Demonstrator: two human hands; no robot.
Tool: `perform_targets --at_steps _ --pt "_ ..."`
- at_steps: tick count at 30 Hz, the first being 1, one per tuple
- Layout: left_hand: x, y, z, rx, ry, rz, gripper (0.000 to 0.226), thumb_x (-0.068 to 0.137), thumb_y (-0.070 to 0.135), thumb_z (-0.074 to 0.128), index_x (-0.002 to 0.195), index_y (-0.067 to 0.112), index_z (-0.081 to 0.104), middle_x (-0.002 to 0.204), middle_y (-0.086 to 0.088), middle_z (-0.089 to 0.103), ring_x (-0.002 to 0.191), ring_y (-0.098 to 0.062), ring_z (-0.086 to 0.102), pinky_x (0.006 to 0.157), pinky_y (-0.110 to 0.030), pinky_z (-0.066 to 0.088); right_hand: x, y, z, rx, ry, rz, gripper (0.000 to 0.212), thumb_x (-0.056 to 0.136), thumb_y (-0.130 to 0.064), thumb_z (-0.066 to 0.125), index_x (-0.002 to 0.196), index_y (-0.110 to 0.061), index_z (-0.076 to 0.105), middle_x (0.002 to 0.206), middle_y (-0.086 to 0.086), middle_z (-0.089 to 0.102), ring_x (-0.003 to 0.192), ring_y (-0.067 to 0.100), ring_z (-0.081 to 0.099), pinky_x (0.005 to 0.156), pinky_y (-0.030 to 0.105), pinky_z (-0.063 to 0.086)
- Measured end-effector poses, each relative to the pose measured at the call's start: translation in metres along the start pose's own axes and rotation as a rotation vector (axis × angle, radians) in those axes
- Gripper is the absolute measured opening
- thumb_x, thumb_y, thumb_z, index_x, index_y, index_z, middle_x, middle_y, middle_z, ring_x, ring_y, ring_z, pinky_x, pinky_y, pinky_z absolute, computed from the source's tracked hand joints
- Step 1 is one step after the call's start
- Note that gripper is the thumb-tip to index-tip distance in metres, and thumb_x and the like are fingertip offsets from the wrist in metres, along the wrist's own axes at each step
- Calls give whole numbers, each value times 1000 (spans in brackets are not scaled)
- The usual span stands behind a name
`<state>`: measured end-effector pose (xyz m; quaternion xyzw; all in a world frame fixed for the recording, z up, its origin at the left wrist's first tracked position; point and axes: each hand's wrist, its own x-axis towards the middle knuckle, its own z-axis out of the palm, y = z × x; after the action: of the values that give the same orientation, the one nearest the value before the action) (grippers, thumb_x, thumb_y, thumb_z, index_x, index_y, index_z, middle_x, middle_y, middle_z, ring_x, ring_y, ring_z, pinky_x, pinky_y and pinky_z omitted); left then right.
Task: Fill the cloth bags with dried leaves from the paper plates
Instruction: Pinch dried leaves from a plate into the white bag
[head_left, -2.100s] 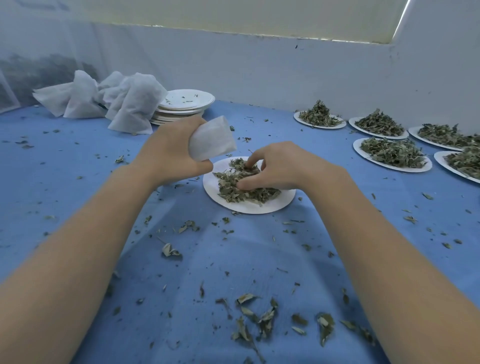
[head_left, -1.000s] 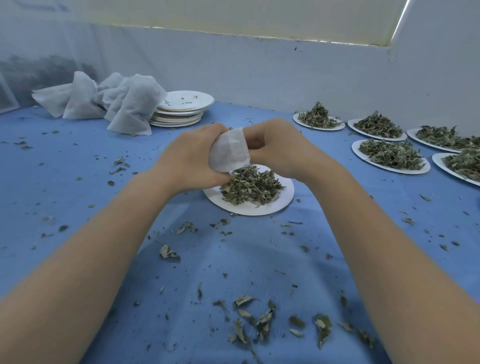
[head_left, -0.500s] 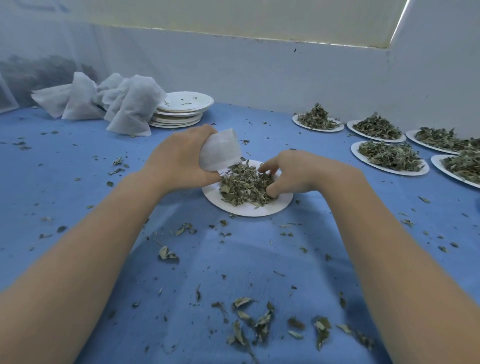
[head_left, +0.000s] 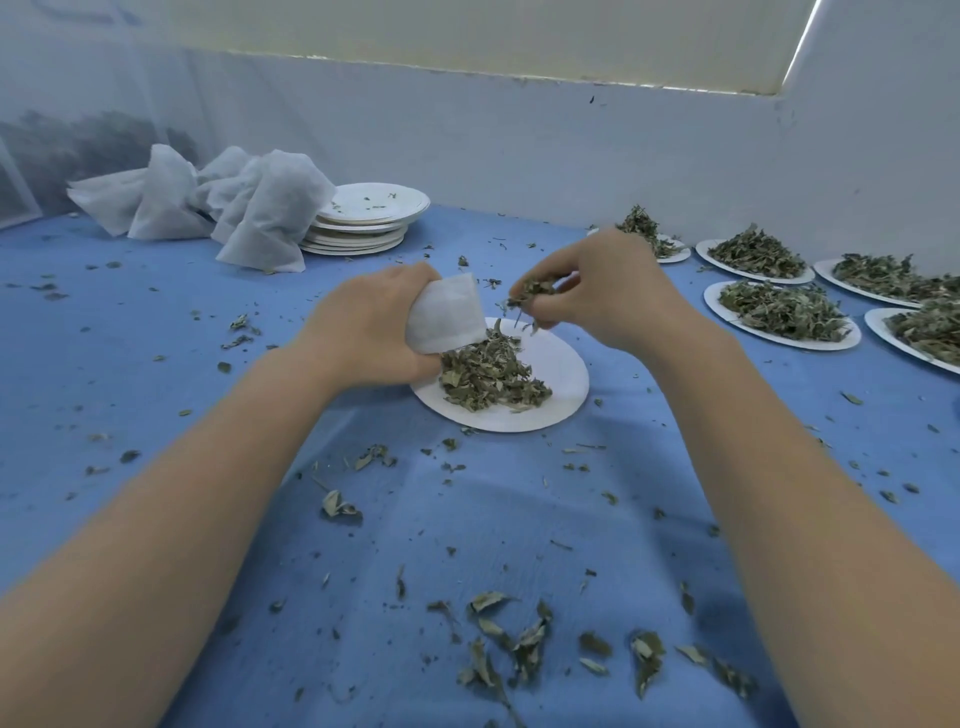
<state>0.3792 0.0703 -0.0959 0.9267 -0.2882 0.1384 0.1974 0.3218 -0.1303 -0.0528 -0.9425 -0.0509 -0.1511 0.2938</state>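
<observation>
The left hand (head_left: 371, 327) is gripping a small white cloth bag (head_left: 445, 314) just above the near round white paper plate (head_left: 558, 364), fingers wrapped tight round it. The right hand (head_left: 597, 288) is hovering beside the bag's mouth — its grip pinched on a tuft of dried green leaves (head_left: 527, 293). A loose heap of leaves (head_left: 488, 374) is lying on that plate, which is sitting on the blue tabletop (head_left: 156, 364) — with more leaf-filled plates (head_left: 784, 314) waiting at the right.

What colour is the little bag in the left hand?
White, seen from the head camera: the bag.
</observation>
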Motion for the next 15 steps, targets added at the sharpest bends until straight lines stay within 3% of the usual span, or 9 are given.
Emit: perform_targets --at_steps 4,7,12,15 --pt "0 6 3 -15 32 23 56 65 30 75 115 17 52 103 0 58 93 -25 54 76 -35 43 -3 -11 5 156 -6 -44 10 79 -11 72 87 -17 75 47 -18 60 54 -5 61 53 11 45" --pt "1 11 3 -84 72 39 54 63 27 75 112 17 53 92 5 54 87 -23 53 72 -35 44 -3 -14 12 199 3 -33 19 77 -7 71 93 -16 75 55 -19 61 61 2 60 65 20 50" --pt "0 16 5 -170 105 76 46 60 23 74 101 18 53 81 6 53 76 -19 50 63 -31 40 -2 -20 20 218 -73 -85 22 77 -4 67 92 -18 75 65 1 52 62 10 39 58 26 35" --pt "0 16 3 -206 95 78 46 59 23 75 97 25 50 80 10 53 74 -16 50 62 -27 35 -4 -21 16 225 -206 -101 19 83 -7 63 96 -14 73 69 7 53 66 12 39 63 27 34"
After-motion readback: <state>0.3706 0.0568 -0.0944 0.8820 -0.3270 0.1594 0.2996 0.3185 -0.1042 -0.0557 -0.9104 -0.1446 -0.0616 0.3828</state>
